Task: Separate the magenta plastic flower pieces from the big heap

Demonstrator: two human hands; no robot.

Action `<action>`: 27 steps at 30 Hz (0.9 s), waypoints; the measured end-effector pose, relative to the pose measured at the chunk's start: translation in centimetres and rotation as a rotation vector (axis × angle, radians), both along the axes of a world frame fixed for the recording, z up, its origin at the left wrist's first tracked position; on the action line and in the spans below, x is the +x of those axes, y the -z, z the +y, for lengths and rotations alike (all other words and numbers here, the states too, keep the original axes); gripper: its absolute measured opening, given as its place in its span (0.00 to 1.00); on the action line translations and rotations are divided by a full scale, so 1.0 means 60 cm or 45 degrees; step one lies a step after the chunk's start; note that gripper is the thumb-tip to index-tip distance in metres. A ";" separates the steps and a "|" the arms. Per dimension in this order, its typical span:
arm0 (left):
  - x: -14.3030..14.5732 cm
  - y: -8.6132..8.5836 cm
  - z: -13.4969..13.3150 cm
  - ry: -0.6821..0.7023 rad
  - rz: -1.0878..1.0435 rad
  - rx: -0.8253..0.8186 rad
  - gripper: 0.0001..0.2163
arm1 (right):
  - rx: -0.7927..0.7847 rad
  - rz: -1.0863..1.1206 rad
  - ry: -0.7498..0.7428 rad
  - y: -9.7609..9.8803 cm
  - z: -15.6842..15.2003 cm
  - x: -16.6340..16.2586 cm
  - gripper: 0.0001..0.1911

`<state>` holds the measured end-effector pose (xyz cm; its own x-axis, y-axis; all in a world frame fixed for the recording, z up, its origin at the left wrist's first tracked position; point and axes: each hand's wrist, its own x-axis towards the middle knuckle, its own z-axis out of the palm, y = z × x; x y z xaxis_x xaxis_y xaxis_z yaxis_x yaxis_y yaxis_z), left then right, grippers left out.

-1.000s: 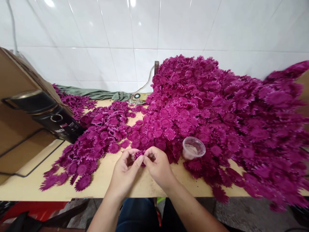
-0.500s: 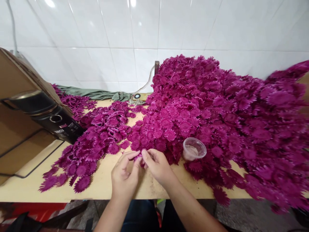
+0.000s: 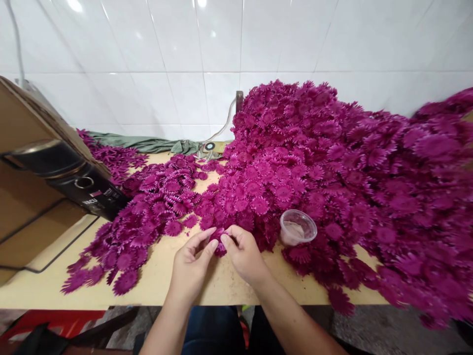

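Between my two hands, just above the table, is a magenta artificial flower piece (image 3: pixel 219 238) with a fringed edge. My left hand (image 3: pixel 194 259) pinches its left side with thumb and fingers. On the other side my right hand (image 3: pixel 242 251) grips it, thumb on top. Parts of the flower piece are hidden by my fingers. Behind and right of my hands rises a large heap of similar magenta flower pieces (image 3: pixel 281 167). A smaller pile of flower pieces (image 3: pixel 148 209) spreads out to the left. Right of my right hand, a clear plastic cup (image 3: pixel 297 228) rests against the heap with pale contents.
A black thermos (image 3: pixel 74 175) leans at the left by a cardboard box (image 3: pixel 22 162) and a thin black wire frame (image 3: pixel 64 249). Green cloth (image 3: pixel 144 143) lies along the white tiled wall (image 3: pixel 148 98). Flower pieces hang over the table's front edge at right.
My hands have turned the flower piece so more of its face shows. The left thumb and fingers have shifted along its edge. The piles stay as they were.
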<state>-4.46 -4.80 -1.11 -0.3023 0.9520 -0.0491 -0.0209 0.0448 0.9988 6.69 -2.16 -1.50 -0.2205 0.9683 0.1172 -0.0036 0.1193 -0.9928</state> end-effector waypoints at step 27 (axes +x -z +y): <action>0.011 0.005 0.012 -0.095 -0.192 0.074 0.13 | -0.298 0.452 0.111 -0.011 -0.011 -0.013 0.15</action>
<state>-3.78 -4.08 -1.38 -0.3658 0.9296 -0.0446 -0.1715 -0.0202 0.9850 5.89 -2.84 -0.83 -0.1223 0.9910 -0.0544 -0.3493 -0.0942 -0.9323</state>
